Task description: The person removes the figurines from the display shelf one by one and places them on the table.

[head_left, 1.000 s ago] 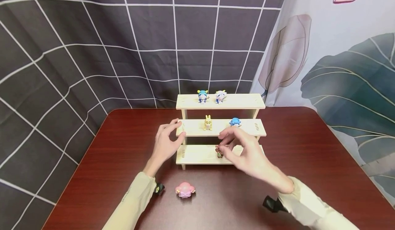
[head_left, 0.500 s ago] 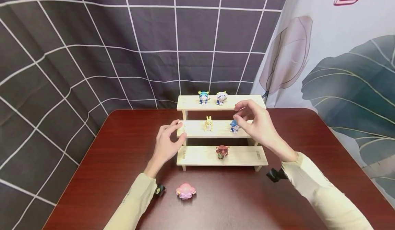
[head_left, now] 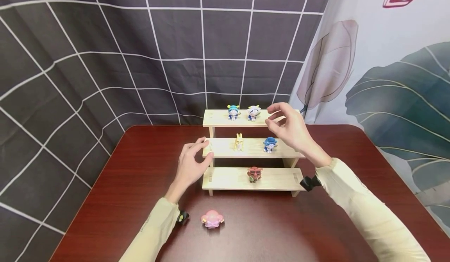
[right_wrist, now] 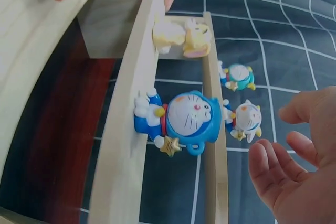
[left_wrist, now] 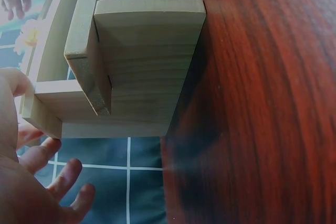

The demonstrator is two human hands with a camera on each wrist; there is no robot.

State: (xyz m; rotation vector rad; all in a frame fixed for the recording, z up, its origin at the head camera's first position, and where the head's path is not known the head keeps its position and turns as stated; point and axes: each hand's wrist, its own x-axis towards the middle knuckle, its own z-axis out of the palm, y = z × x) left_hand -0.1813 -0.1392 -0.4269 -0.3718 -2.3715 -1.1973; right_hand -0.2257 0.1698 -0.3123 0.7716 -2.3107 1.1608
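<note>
My left hand grips the left end of the middle board of a three-tier wooden display shelf, thumb at the front edge and fingers behind. In the left wrist view, its fingers show beside the board's end. Over the right part of the top tier, my right hand hovers with loosely bent fingers and nothing between them. Below it on the middle tier sits a blue-hatted cat figurine, holding a star. A yellow rabbit figurine sits left of it.
Two cat figurines, one teal-hatted and one white-hatted, sit on the top tier. A red fox figurine stands on the bottom tier. A pink figurine lies on the red-brown table before the shelf. Curtains hang behind.
My right hand has risen from in front of the bottom and middle tiers to the top tier's right side, uncovering the fox and the blue-hatted cat. The left hand keeps its place.
</note>
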